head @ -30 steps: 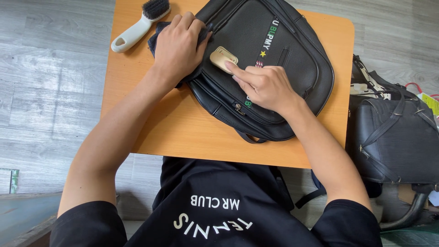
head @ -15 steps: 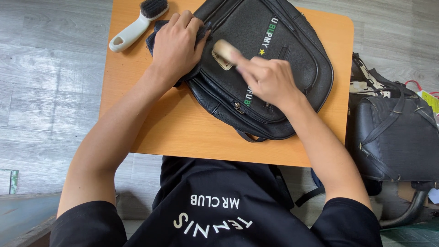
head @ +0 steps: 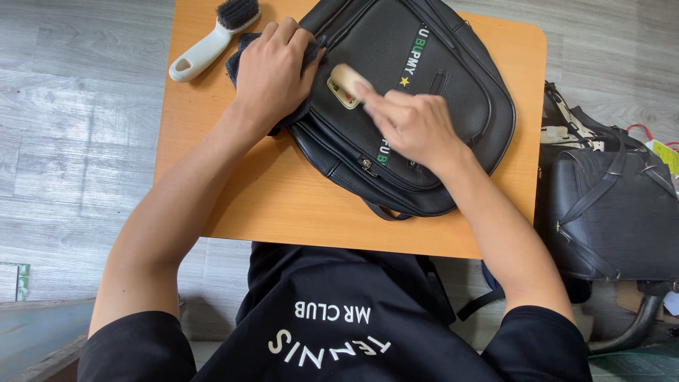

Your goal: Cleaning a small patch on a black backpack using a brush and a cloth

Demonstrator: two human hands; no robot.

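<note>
black backpack [head: 431, 106] flat on table, small beige block [head: 344, 79] atop

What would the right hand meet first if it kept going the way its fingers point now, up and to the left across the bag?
Probably the left hand. The right hand already has its fingertips on the small tan brush on the black backpack; next in line is the left hand, pressing a dark cloth at the bag's edge.
</note>
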